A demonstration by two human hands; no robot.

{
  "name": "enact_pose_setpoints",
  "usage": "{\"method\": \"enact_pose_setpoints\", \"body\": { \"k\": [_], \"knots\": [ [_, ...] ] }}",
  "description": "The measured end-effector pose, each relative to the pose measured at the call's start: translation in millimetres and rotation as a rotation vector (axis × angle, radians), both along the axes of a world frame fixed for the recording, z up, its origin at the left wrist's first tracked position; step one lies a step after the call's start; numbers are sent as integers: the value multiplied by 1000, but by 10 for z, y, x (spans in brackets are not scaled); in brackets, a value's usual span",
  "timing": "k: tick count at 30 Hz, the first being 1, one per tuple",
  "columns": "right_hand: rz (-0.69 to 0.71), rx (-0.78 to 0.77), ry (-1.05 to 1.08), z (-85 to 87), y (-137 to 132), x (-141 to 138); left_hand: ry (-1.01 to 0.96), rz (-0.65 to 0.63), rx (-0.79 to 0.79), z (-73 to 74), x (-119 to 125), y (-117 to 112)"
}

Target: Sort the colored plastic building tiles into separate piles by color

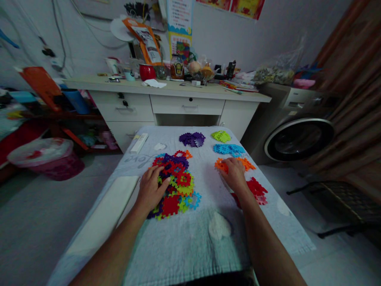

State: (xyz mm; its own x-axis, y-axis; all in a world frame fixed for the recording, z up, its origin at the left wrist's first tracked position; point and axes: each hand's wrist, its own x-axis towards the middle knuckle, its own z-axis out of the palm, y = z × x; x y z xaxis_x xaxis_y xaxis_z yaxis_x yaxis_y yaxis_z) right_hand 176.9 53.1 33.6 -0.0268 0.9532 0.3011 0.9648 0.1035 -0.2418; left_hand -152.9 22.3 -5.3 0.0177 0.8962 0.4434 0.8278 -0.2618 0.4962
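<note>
My left hand (152, 186) lies flat, fingers spread, on the left side of a mixed heap of colourful interlocking plastic pieces (175, 182) on a pale blue cloth-covered table (190, 238). My right hand (234, 173) rests palm down on the orange pile (247, 163), its fingers curled over the pieces; what they grip is hidden. Sorted piles lie around it: purple (192, 139), lime green (221, 136), blue (229, 149) and red (256, 190).
A white remote-like bar (139, 143) and a white pad (104, 214) lie on the table's left. Behind stands a cluttered white desk (178, 99), with a washing machine (297, 135) at right and a pink bin (44, 157) at left.
</note>
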Motion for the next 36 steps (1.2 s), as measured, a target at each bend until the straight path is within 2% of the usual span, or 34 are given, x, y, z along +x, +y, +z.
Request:
{"method": "enact_pose_setpoints", "body": {
  "k": [3, 6, 14, 23, 28, 31, 36],
  "knots": [
    [-171, -3, -27, 58, 5, 104, 6, -7, 5, -4, -4, 1],
    [-270, -15, -35, 110, -9, 112, 8, -9, 8, -8, -7, 2],
    [-336, -80, -72, 121, -23, 65, -1, -2, -8, -1, -2, -8],
    [-223, 60, -41, 3, -30, 120, 1, -2, -9, 12, 1, -26],
    [-183, 58, 14, 6, -40, 62, 23, 12, 9, 4, 4, -17],
    [-70, 94, 43, -14, -51, -40, 38, 42, 15, 13, 6, -16],
    [196, 97, 101, -32, -136, -299, 57, 77, -19, 45, -12, -29]
  ]
}}
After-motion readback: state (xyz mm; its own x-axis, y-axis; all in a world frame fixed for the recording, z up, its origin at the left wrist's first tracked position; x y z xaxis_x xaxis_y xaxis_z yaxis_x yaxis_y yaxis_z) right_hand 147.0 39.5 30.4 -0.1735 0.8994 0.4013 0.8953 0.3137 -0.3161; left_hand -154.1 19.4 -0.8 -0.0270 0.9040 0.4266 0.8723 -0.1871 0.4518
